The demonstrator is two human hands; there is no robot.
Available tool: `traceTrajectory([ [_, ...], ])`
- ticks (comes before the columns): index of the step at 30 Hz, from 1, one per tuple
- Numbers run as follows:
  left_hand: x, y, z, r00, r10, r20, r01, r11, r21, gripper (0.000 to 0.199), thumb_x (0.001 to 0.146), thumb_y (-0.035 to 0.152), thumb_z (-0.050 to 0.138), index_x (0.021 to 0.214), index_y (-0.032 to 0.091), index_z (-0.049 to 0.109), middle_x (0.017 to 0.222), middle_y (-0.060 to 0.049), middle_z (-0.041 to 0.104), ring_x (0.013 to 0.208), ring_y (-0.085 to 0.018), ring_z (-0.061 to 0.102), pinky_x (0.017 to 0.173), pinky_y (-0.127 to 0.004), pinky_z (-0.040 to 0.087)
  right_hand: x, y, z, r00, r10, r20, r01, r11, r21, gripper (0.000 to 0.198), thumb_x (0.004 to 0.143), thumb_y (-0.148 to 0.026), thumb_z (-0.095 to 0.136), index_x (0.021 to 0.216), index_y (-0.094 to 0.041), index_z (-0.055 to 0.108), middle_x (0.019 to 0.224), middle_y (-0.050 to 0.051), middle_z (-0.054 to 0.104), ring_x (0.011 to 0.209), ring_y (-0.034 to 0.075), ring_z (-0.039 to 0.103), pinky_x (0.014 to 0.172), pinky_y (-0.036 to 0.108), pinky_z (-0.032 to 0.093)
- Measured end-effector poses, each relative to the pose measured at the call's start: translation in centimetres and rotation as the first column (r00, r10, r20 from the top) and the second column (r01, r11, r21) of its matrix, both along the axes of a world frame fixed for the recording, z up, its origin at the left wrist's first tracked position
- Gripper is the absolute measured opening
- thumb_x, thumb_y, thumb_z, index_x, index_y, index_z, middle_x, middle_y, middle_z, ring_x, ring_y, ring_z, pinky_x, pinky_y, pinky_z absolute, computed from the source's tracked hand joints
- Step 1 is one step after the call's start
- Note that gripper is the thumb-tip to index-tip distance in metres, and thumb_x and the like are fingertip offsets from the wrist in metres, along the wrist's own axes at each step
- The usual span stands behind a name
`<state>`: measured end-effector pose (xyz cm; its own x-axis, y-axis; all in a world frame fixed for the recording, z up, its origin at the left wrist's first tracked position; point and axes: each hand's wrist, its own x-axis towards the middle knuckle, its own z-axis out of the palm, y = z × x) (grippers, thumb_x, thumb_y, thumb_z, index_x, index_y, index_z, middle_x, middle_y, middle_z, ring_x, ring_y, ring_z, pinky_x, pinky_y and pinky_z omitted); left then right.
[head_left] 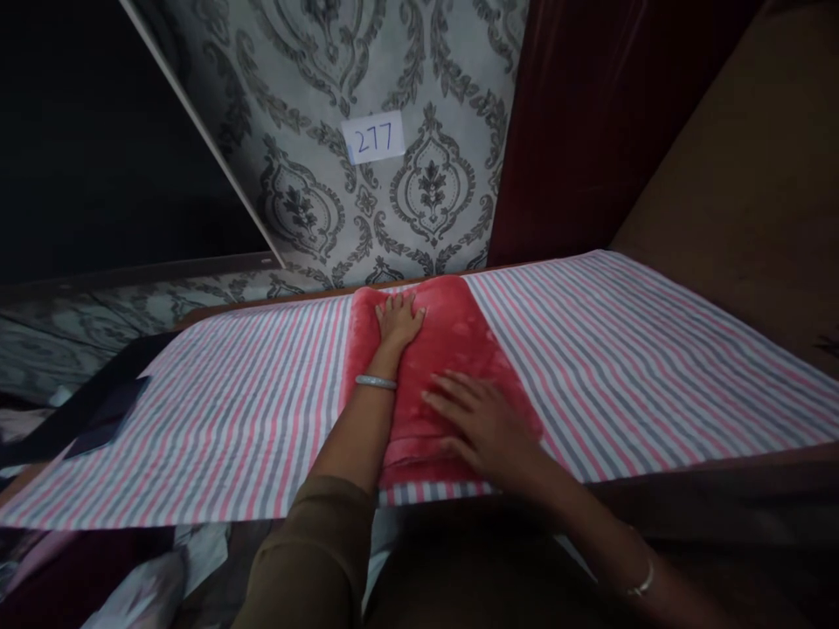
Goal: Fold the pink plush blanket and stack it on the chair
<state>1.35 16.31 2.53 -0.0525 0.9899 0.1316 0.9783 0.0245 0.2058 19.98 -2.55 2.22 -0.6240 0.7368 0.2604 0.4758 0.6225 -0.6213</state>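
A folded red plush blanket [452, 332] lies on a striped cloth [275, 393] of pink, grey and white that covers the table. My left hand [399, 320] rests flat on the blanket's far part, fingers spread. Over its near right part is my right hand [485, 428], slightly blurred, with the fingers stretched out and apart. Neither hand grips anything. Folded layers show along the blanket's near edge.
A dark phone-like slab [108, 418] lies at the table's left end. Behind stands a patterned wall with a paper marked 277 [374, 137]. A large dark screen [118, 140] is at upper left, and a dark red panel [590, 114] at the right.
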Motion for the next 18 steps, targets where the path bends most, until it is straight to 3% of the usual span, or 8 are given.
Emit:
traceTrajectory([
  [2, 0.0, -0.1, 0.2, 1.0, 0.0, -0.016, 0.0, 1.0, 0.0, 0.058, 0.098, 0.046, 0.036, 0.152, 0.023, 0.041, 0.161, -0.008, 0.036, 0.149, -0.03, 0.026, 0.122, -0.057, 0.017, -0.8, -0.6, -0.5, 0.986, 0.042, 0.162, -0.044, 0.999, 0.011, 0.062, 0.088, -0.032, 0.069, 0.146, -0.025, 0.051, 0.158, 0.011, 0.039, 0.15, 0.035, 0.021, 0.119, 0.066, 0.009],
  [4, -0.2, 0.1, 0.2, 1.0, -0.001, -0.025, 0.001, 1.0, 0.0, 0.059, 0.098, 0.046, 0.037, 0.152, 0.023, 0.041, 0.161, -0.009, 0.036, 0.149, -0.031, 0.027, 0.121, -0.058, 0.018, -0.4, -1.2, -0.4, 0.969, 0.158, 0.19, -0.152, 0.987, -0.045, 0.064, 0.088, -0.032, 0.069, 0.148, -0.029, 0.048, 0.159, 0.007, 0.039, 0.152, 0.033, 0.016, 0.12, 0.064, 0.003],
  [6, -0.4, 0.3, 0.1, 1.0, 0.0, -0.03, 0.0, 1.0, -0.002, 0.059, 0.098, 0.046, 0.037, 0.152, 0.022, 0.04, 0.161, -0.01, 0.035, 0.149, -0.031, 0.026, 0.121, -0.06, 0.017, 0.7, -1.4, 0.4, 0.954, 0.286, 0.085, -0.277, 0.955, -0.11, 0.055, 0.092, -0.035, 0.064, 0.145, -0.033, 0.051, 0.151, 0.005, 0.05, 0.148, 0.029, 0.03, 0.122, 0.058, 0.013],
  [8, -0.5, 0.6, 0.1, 1.0, 0.003, -0.03, -0.003, 1.0, -0.003, 0.06, 0.098, 0.045, 0.037, 0.152, 0.021, 0.039, 0.161, -0.011, 0.034, 0.15, -0.031, 0.025, 0.121, -0.061, 0.016, 2.2, -0.6, 1.2, 0.951, 0.291, -0.101, -0.303, 0.943, -0.134, 0.042, 0.096, -0.039, 0.058, 0.137, -0.031, 0.061, 0.134, 0.005, 0.066, 0.131, 0.025, 0.055, 0.115, 0.046, 0.035],
  [11, -0.6, 0.6, 0.2, 1.0, -0.002, -0.025, 0.002, 1.0, -0.001, 0.06, 0.098, 0.045, 0.036, 0.153, 0.021, 0.038, 0.162, -0.011, 0.034, 0.15, -0.032, 0.025, 0.12, -0.062, 0.017, 4.2, 2.8, 1.3, 0.932, -0.04, -0.361, 0.0, 0.994, -0.11, 0.035, 0.097, -0.042, 0.054, 0.122, -0.025, 0.071, 0.118, 0.008, 0.073, 0.107, 0.022, 0.068, 0.096, 0.036, 0.052],
  [14, -0.5, 0.4, 0.5, 1.0, 0.0, -0.025, 0.0, 1.0, -0.002, 0.06, 0.098, 0.044, 0.036, 0.153, 0.02, 0.038, 0.162, -0.012, 0.033, 0.15, -0.032, 0.026, 0.12, -0.062, 0.019, 5.4, 7.7, -0.2, 0.774, -0.384, -0.504, 0.35, 0.922, -0.165, 0.039, 0.091, -0.041, 0.057, 0.123, -0.022, 0.069, 0.126, 0.01, 0.069, 0.112, 0.025, 0.066, 0.094, 0.04, 0.054],
  [16, -0.4, 0.2, 0.7, 1.0, 0.008, -0.029, -0.008, 1.0, 0.005, 0.059, 0.099, 0.043, 0.037, 0.153, 0.02, 0.039, 0.161, -0.012, 0.034, 0.149, -0.032, 0.027, 0.12, -0.061, 0.018, 5.5, 10.6, -1.5, 0.7, -0.493, -0.516, 0.419, 0.869, -0.263, 0.047, 0.086, -0.039, 0.059, 0.129, -0.021, 0.064, 0.131, 0.011, 0.065, 0.116, 0.026, 0.063, 0.092, 0.041, 0.055],
  [18, -0.3, 0.1, 0.8, 0.999, 0.013, -0.032, -0.013, 1.0, 0.014, 0.058, 0.098, 0.042, 0.037, 0.153, 0.021, 0.039, 0.161, -0.012, 0.035, 0.149, -0.032, 0.028, 0.121, -0.06, 0.018, 5.1, 12.8, -2.3, 0.685, -0.525, -0.505, 0.421, 0.851, -0.313, 0.052, 0.082, -0.034, 0.06, 0.132, -0.021, 0.062, 0.133, 0.011, 0.063, 0.118, 0.027, 0.061, 0.092, 0.042, 0.055],
])
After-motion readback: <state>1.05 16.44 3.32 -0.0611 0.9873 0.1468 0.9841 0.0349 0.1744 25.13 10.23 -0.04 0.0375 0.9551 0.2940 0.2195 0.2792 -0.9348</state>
